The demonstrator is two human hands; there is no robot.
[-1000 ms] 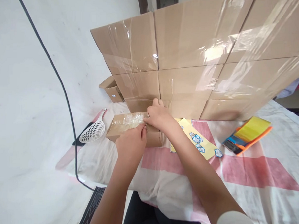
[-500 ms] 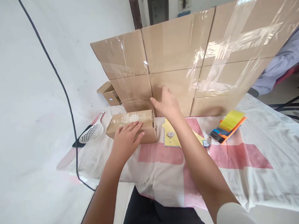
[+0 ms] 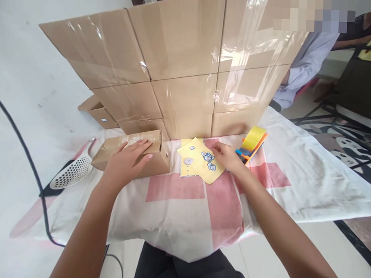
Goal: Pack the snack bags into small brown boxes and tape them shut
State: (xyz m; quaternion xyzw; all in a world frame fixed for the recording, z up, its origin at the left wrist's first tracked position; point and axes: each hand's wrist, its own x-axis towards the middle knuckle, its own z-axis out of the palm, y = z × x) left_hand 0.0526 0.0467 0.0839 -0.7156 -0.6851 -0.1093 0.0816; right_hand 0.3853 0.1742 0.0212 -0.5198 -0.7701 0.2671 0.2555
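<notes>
My left hand [image 3: 131, 157] rests with its fingers spread on top of a small taped cardboard box [image 3: 158, 164], on the left of the table. At the right edge of a yellow sheet [image 3: 211, 177], my right hand [image 3: 227, 155] has thumb and fingers drawn together; whatever is between them is too small to make out. Several small blue-outlined paper cutouts [image 3: 208, 157] lie on the sheet beside its fingertips. A greyish round piece [image 3: 188, 161] lies to their left. Partly under the sheet is a yellow card with a scalloped border [image 3: 184, 170].
A large taped cardboard panel [image 3: 185, 57] stands behind the papers. An orange tape dispenser with yellow tape [image 3: 253, 142] lies right of my right hand. Further left are a white slotted scoop [image 3: 75, 173], an open carton [image 3: 102, 117] and a black cable [image 3: 30, 165]. Another person's sleeve [image 3: 312, 58] shows behind the panel.
My right hand has come down from in front of the panel to the yellow sheet, and its fingers have closed together. My left hand stays on the box. The view has shifted rightward.
</notes>
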